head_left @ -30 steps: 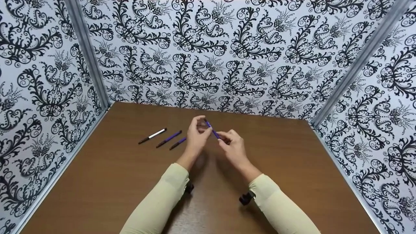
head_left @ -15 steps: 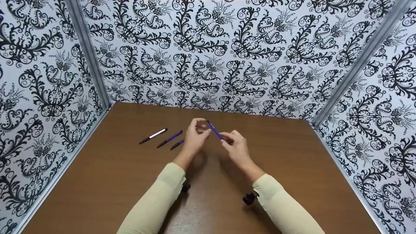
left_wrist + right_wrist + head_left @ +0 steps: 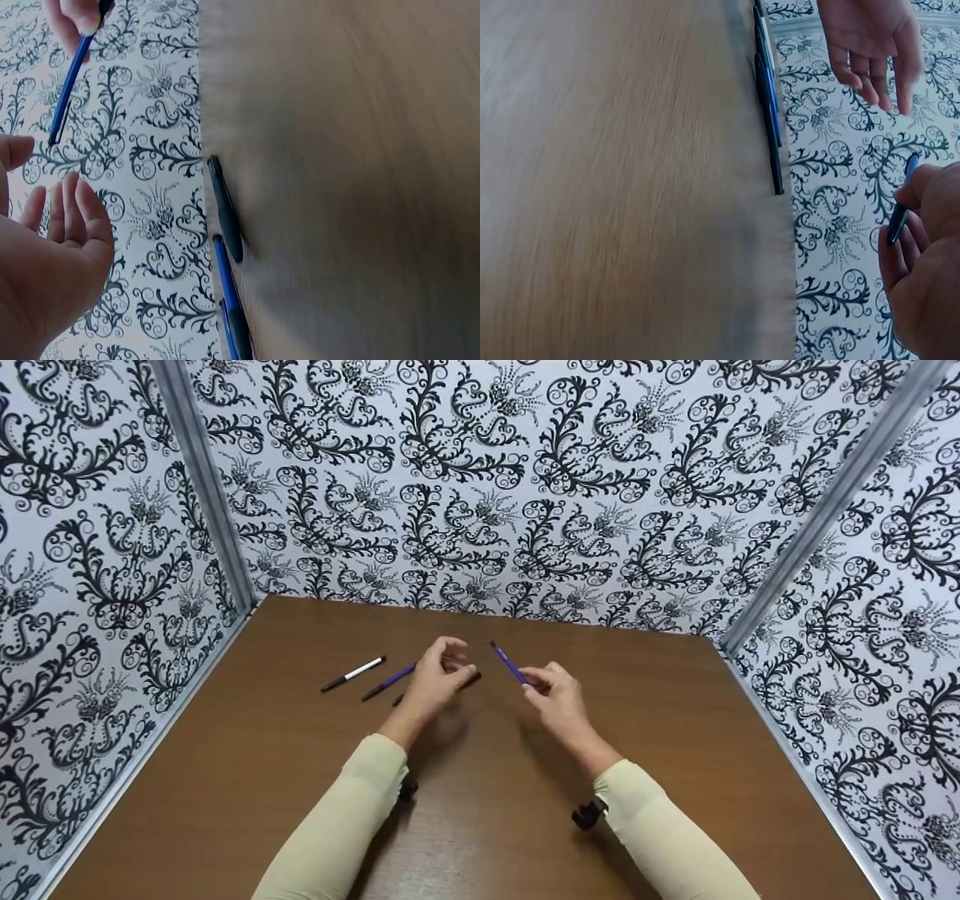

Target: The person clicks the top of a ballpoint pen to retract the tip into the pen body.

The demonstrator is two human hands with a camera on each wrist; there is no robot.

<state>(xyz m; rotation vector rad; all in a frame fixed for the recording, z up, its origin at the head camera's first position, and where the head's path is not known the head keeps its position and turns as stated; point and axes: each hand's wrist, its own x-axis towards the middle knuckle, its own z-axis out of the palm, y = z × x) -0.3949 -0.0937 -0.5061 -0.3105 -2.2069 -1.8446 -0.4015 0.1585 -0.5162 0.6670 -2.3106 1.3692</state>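
A blue pen point(image 3: 508, 663) with a dark tip is pinched between the thumb and fingers of my right hand point(image 3: 559, 696), above the table. Its far end points up and to the left, toward my left hand point(image 3: 439, 675). That hand holds nothing; its fingers point(image 3: 75, 206) are loosely bent and apart from the pen. Below it on the table lies a black pen point(image 3: 226, 214), mostly hidden by the hand in the head view. Farther left are a blue pen point(image 3: 388, 682) and a white pen point(image 3: 355, 673) with dark ends. Another pen's dark end point(image 3: 399, 699) shows beside my left wrist.
The brown wooden table point(image 3: 480, 825) is enclosed by patterned black-and-white walls point(image 3: 480, 495) at the back and both sides. Grey metal posts point(image 3: 214, 487) stand at the corners. A black wrist camera point(image 3: 589, 814) sits under the right sleeve.
My left hand has let go of the blue pen and drawn away to the left and down. My right hand has moved right with the pen, and the black pen's end has come into view.
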